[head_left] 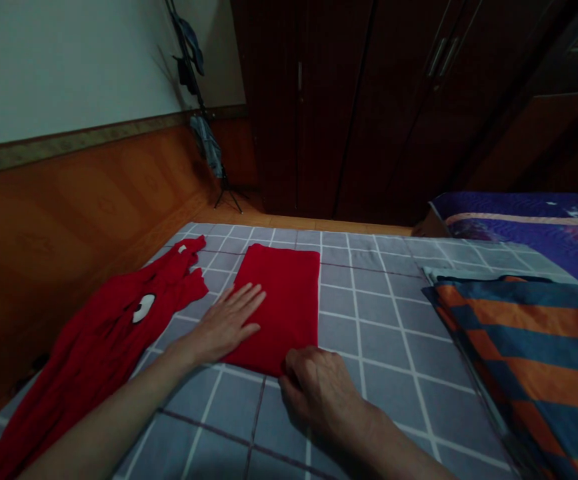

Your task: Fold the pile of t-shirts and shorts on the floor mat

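A red garment (pixel 289 293), folded into a flat rectangle, lies on the grey checked bedcover (pixel 349 307). My left hand (pixel 226 323) rests palm down across its left side, fingers stretched out and a little spread. At the near right corner of the same garment, my right hand (pixel 326 383) has its fingers curled and pinched on the edge. To the left, a second red garment (pixel 113 327) is spread loosely and wrinkled, with a white-and-black eye print on it; my left forearm passes over its near part.
Orange-and-blue folded clothes (pixel 523 353) are stacked at the right of the bed. Beyond them is a purple patterned cover (pixel 533 217). Dark wardrobes (pixel 339 113) stand past the bed's far edge, and a coat rack (pixel 196 93) holds clothing by the left wall.
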Available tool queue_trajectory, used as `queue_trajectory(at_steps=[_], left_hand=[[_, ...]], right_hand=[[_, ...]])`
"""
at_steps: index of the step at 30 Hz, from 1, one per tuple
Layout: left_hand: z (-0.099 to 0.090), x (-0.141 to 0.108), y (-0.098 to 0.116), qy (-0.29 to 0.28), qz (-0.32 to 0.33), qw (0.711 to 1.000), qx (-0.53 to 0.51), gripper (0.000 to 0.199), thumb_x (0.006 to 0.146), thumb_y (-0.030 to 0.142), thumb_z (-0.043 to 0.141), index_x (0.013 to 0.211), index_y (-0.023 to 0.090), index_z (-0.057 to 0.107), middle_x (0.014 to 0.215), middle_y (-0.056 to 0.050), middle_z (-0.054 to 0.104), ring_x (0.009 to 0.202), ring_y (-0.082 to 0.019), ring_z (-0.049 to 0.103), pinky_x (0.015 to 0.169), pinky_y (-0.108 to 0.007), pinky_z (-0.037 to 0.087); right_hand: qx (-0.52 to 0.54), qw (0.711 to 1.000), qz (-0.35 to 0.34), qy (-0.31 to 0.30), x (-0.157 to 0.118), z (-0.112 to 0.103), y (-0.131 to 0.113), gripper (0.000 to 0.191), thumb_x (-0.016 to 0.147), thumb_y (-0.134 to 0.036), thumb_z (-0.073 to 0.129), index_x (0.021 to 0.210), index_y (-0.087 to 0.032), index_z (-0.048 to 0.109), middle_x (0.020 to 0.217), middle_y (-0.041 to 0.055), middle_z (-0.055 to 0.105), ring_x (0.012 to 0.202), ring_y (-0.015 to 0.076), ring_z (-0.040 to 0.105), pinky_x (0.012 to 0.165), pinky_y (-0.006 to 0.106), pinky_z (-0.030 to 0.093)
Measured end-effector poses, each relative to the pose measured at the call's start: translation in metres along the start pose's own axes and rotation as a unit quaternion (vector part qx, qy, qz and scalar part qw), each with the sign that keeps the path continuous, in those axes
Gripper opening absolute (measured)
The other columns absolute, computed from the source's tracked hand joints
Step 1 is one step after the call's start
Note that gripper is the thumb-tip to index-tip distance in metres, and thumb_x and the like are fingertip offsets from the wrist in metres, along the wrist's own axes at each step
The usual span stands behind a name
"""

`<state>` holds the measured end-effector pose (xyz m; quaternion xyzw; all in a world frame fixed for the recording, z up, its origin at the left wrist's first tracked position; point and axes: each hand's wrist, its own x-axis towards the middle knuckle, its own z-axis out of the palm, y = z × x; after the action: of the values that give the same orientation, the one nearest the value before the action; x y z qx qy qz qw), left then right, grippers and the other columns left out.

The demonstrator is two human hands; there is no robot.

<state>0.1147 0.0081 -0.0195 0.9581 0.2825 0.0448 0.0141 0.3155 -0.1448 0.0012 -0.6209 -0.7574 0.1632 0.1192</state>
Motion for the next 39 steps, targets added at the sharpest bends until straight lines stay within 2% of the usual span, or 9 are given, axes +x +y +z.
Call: queue_trajectory(at_steps=[4, 7, 12, 17, 24, 26, 28, 32, 39], left_hand=[[-0.007, -0.033, -0.037, 0.084, -0.176, 0.978, 0.077, 0.053, 0.095, 0.041, 0.033, 0.137, 0.010, 0.043, 0.145, -0.018, 0.040, 0.138, -0.032, 0.027, 0.109, -0.055, 0.027], [-0.018, -0.035, -0.007, 0.084, -0.118, 0.987, 0.064, 0.051, 0.097, 0.035, 0.031, 0.143, 0.013, 0.034, 0.150, -0.012, 0.032, 0.141, -0.026, 0.020, 0.114, -0.049, 0.021], [-0.018, -0.018, 0.047, -0.051, 0.049, 0.997, 0.007, 0.061, 0.095, 0.045, 0.039, 0.149, 0.026, 0.016, 0.155, -0.002, 0.021, 0.143, -0.023, 0.013, 0.116, -0.045, 0.015], [-0.032, 0.001, 0.018, -0.060, -0.114, 0.991, 0.021, 0.059, 0.095, 0.049, 0.034, 0.145, 0.018, 0.032, 0.151, -0.010, 0.030, 0.142, -0.028, 0.018, 0.113, -0.051, 0.016], [-0.015, 0.086, 0.047, -0.106, 0.130, 0.983, -0.080, 0.066, 0.094, 0.057, 0.030, 0.150, 0.025, 0.014, 0.157, -0.003, 0.012, 0.144, -0.020, 0.004, 0.116, -0.041, 0.003], [-0.009, 0.113, 0.032, -0.119, 0.100, 0.985, -0.073, 0.068, 0.092, 0.059, 0.033, 0.149, 0.026, 0.017, 0.157, -0.002, 0.012, 0.144, -0.021, 0.004, 0.115, -0.041, 0.002], [-0.009, 0.133, 0.001, -0.104, -0.022, 0.993, -0.056, 0.063, 0.092, 0.057, 0.036, 0.147, 0.028, 0.025, 0.156, -0.002, 0.019, 0.144, -0.021, 0.011, 0.115, -0.040, 0.007], [-0.016, 0.144, -0.057, -0.039, -0.175, 0.983, -0.037, 0.065, 0.095, 0.048, 0.024, 0.145, 0.007, 0.026, 0.151, -0.022, 0.023, 0.141, -0.035, 0.017, 0.108, -0.057, 0.015], [0.002, 0.103, -0.066, 0.029, -0.191, 0.977, -0.088, 0.059, 0.090, 0.047, 0.039, 0.140, 0.017, 0.040, 0.149, -0.010, 0.035, 0.138, -0.024, 0.028, 0.112, -0.036, 0.020]], right_hand=[[-0.001, 1.000, -0.003, -0.019, 0.002, -0.003, -0.001, 0.012, 0.083, -0.021, 0.052, 0.078, -0.019, 0.062, 0.076, 0.0029, 0.068, 0.066, 0.0151, 0.061, 0.055, 0.028, 0.025], [-0.010, 1.000, -0.001, -0.018, 0.002, -0.004, -0.002, 0.013, 0.084, -0.020, 0.051, 0.077, -0.018, 0.062, 0.075, 0.0031, 0.068, 0.065, 0.0156, 0.061, 0.055, 0.029, 0.025], [-0.008, 1.000, -0.007, 0.001, 0.001, -0.001, -0.002, 0.011, 0.083, -0.020, 0.052, 0.078, -0.018, 0.062, 0.077, 0.0040, 0.069, 0.068, 0.0171, 0.062, 0.056, 0.029, 0.026], [-0.010, 1.000, -0.016, 0.002, 0.001, -0.003, -0.002, 0.011, 0.082, -0.019, 0.051, 0.079, -0.019, 0.062, 0.076, 0.0044, 0.069, 0.067, 0.0173, 0.061, 0.054, 0.030, 0.023], [-0.016, 1.000, -0.006, 0.008, -0.002, -0.002, -0.003, 0.010, 0.082, -0.020, 0.051, 0.080, -0.018, 0.061, 0.078, 0.0054, 0.069, 0.069, 0.0182, 0.062, 0.055, 0.030, 0.023], [-0.018, 1.000, -0.014, 0.015, -0.003, -0.001, -0.003, 0.010, 0.082, -0.021, 0.051, 0.082, -0.019, 0.061, 0.079, 0.0053, 0.068, 0.070, 0.0188, 0.062, 0.055, 0.031, 0.023], [-0.021, 1.000, -0.019, 0.012, -0.003, -0.002, -0.002, 0.010, 0.081, -0.021, 0.051, 0.083, -0.019, 0.061, 0.078, 0.0053, 0.068, 0.069, 0.0191, 0.062, 0.054, 0.031, 0.022], [-0.019, 1.000, -0.021, -0.001, -0.002, -0.003, -0.001, 0.010, 0.081, -0.021, 0.052, 0.083, -0.018, 0.061, 0.078, 0.0059, 0.069, 0.068, 0.0187, 0.062, 0.053, 0.032, 0.022], [-0.010, 0.999, -0.028, 0.015, -0.003, -0.001, 0.001, 0.013, 0.082, -0.023, 0.050, 0.084, -0.018, 0.062, 0.078, 0.0067, 0.069, 0.069, 0.0190, 0.063, 0.054, 0.031, 0.024]])
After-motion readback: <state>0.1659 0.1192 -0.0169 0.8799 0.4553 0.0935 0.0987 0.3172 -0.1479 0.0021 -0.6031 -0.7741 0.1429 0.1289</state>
